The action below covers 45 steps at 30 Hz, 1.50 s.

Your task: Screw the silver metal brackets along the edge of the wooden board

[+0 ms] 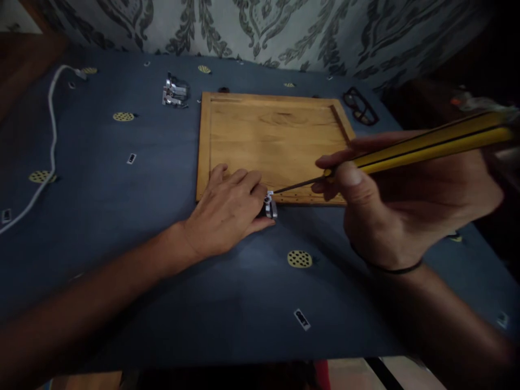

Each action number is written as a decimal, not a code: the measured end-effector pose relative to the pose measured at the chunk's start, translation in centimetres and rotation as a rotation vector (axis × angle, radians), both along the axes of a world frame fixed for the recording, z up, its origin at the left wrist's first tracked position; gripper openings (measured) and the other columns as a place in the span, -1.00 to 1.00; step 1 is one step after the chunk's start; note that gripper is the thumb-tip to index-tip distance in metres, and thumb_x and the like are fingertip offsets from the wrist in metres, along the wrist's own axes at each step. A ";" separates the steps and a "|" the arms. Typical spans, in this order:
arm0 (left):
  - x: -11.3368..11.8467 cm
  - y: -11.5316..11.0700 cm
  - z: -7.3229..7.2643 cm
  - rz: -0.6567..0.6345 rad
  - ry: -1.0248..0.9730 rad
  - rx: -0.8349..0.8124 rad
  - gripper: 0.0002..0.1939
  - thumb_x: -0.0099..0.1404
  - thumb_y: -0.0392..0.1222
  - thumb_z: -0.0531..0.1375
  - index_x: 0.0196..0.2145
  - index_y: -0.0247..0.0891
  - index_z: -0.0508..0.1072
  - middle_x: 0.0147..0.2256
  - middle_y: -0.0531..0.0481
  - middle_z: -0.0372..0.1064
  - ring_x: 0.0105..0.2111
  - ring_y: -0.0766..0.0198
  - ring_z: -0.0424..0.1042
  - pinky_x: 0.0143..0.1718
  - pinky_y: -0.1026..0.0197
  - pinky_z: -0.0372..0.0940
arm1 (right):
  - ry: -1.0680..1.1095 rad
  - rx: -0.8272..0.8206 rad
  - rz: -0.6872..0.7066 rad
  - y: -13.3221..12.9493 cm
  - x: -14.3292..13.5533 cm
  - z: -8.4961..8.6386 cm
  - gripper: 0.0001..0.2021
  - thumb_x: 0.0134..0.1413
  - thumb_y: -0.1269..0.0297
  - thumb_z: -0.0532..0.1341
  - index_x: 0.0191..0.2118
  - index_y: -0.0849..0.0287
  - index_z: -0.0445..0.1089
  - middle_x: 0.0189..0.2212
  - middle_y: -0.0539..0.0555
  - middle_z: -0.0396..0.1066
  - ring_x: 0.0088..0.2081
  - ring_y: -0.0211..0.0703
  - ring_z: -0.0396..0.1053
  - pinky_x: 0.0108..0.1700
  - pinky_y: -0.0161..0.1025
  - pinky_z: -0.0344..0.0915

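A wooden cabinet-door-like panel [276, 130] with a raised frame lies flat on the cloth. My left hand [231, 208] rests on its near edge, fingers closed around a small shiny metal hinge [270, 207]; part of the hinge is hidden by the fingers. My right hand [385, 206] grips a screwdriver [422, 146] by its yellow and black handle. The thin shaft slants down to the left, and its tip meets the hinge or lies right beside it; I cannot tell if it sits in a screw.
More metal hinges [174, 92] lie beyond the panel's left corner. Dark-framed glasses [361, 106] rest near its far right corner. A white cable [52, 124] runs down the left side. A blue patterned cloth [182, 314] covers the surface, with a patterned curtain-like fabric [268, 32] behind.
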<state>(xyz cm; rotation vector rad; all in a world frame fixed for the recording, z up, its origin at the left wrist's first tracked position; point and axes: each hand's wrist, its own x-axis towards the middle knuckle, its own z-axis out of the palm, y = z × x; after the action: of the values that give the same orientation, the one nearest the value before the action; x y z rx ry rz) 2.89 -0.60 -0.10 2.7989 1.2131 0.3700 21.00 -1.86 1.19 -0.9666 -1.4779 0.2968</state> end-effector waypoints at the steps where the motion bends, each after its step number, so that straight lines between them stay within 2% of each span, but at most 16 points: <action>1: 0.0 0.0 0.0 0.001 0.000 -0.001 -0.65 0.35 0.00 0.27 -0.12 -0.37 0.51 -0.16 -0.20 0.47 -0.07 -0.04 0.45 0.12 -0.18 0.18 | 0.021 -0.007 -0.008 0.0 0.0 0.0 -0.80 0.01 0.26 0.43 -0.18 -0.07 0.55 -0.32 -0.03 0.56 -0.43 -0.12 0.52 -0.48 -0.14 0.49; 4: 0.0 0.0 0.0 0.002 -0.004 0.000 -0.66 0.35 0.00 0.26 -0.13 -0.37 0.51 -0.15 -0.19 0.46 -0.08 -0.03 0.44 0.13 -0.19 0.16 | 0.009 -0.052 0.006 0.0 0.2 0.0 -0.79 0.02 0.25 0.42 -0.17 -0.08 0.56 -0.39 -0.04 0.53 -0.52 -0.16 0.46 -0.54 -0.14 0.42; 8: 0.0 -0.1 -0.1 0.004 -0.008 0.021 -0.66 0.35 0.01 0.26 -0.13 -0.36 0.51 -0.17 -0.18 0.46 -0.08 -0.01 0.45 0.16 -0.19 0.15 | -0.062 -0.111 0.040 0.0 0.5 -0.3 -0.74 0.03 0.32 0.41 -0.13 -0.08 0.55 -0.32 -0.03 0.55 -0.44 -0.14 0.52 -0.45 -0.14 0.50; 15: 0.1 0.0 0.0 0.011 0.018 -0.011 -0.64 0.35 0.02 0.26 -0.12 -0.37 0.50 -0.16 -0.18 0.46 -0.06 -0.03 0.44 0.14 -0.19 0.15 | -0.063 -0.128 0.075 0.1 0.5 -0.5 -0.74 0.02 0.33 0.42 -0.12 -0.01 0.54 -0.30 -0.05 0.55 -0.37 -0.19 0.56 -0.40 -0.24 0.56; 21: 0.1 0.0 0.1 0.004 0.009 -0.014 -0.64 0.35 0.01 0.27 -0.11 -0.38 0.50 -0.15 -0.19 0.46 -0.06 -0.05 0.45 0.16 -0.22 0.15 | -0.083 -0.079 0.109 0.3 0.4 -0.6 -0.71 0.01 0.39 0.43 -0.11 0.00 0.54 -0.31 -0.04 0.56 -0.38 -0.21 0.56 -0.39 -0.26 0.57; 24: 0.1 0.0 0.0 -0.007 -0.008 -0.001 -0.65 0.35 0.00 0.27 -0.12 -0.39 0.51 -0.15 -0.19 0.46 -0.06 -0.05 0.45 0.16 -0.23 0.16 | -0.106 -0.049 0.149 0.3 0.5 -0.4 -0.71 0.01 0.43 0.42 -0.11 0.05 0.54 -0.29 -0.01 0.58 -0.34 -0.19 0.57 -0.37 -0.26 0.57; 28: 0.0 0.0 -0.3 -0.008 -0.020 0.026 -0.65 0.34 0.01 0.27 -0.13 -0.39 0.51 -0.17 -0.19 0.47 -0.08 -0.04 0.46 0.14 -0.23 0.18 | -0.193 -0.095 0.168 0.0 0.7 0.3 -0.74 0.04 0.42 0.41 -0.14 -0.01 0.55 -0.27 -0.04 0.59 -0.28 -0.17 0.58 -0.31 -0.23 0.59; 35: 0.0 0.0 -0.5 -0.005 -0.019 0.039 -0.63 0.34 0.02 0.27 -0.13 -0.38 0.51 -0.17 -0.20 0.47 -0.08 -0.06 0.45 0.13 -0.24 0.19 | -0.245 -0.141 0.228 -0.3 0.9 0.7 -0.73 0.04 0.39 0.42 -0.11 0.01 0.55 -0.23 -0.04 0.59 -0.25 -0.23 0.58 -0.21 -0.28 0.60; 39: 0.0 0.0 -0.5 -0.007 -0.022 0.040 -0.65 0.35 0.01 0.26 -0.13 -0.38 0.51 -0.16 -0.19 0.47 -0.07 -0.05 0.45 0.13 -0.23 0.18 | -0.216 -0.135 0.235 0.0 0.9 0.7 -0.76 0.05 0.41 0.41 -0.13 0.07 0.54 -0.26 -0.03 0.59 -0.26 -0.24 0.58 -0.27 -0.31 0.58; 45: -0.1 0.0 -0.7 -0.002 -0.037 0.061 -0.67 0.36 0.01 0.25 -0.14 -0.36 0.50 -0.17 -0.18 0.47 -0.09 -0.03 0.44 0.13 -0.19 0.17 | -0.249 -0.125 0.191 0.1 0.9 0.6 -0.86 0.07 0.37 0.39 -0.23 0.02 0.56 -0.25 -0.01 0.60 -0.30 -0.19 0.56 -0.36 -0.26 0.53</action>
<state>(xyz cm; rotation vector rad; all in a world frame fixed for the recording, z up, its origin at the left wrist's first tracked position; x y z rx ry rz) 2.83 -0.57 -0.82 2.8306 1.2108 0.4638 21.89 -1.77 1.81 -0.9902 -1.8019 0.4229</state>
